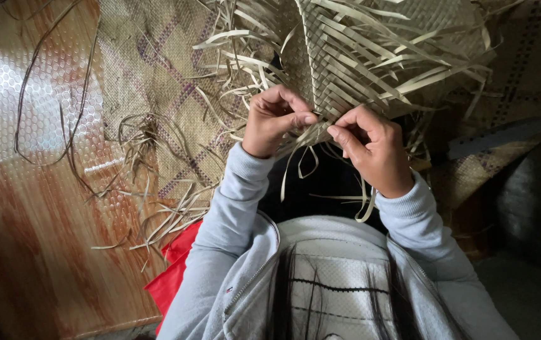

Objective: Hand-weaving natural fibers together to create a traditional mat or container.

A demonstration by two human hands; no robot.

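Together, left hand (273, 119) and right hand (371, 148) each keep a pinching grip on flat, dry strips (313, 129) of the half-woven mat (371, 56).

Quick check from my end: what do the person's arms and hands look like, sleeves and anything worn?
Both arms wear light grey sweatshirt sleeves with ribbed cuffs at the wrists. The left hand and right hand are bare, with no gloves, and no rings or watch show. The same grey top has an open zip down the front.

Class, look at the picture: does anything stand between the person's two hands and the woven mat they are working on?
Nothing visible does. The left hand and the right hand both already pinch loose strips at the edge of the woven mat, with no other thing between them.
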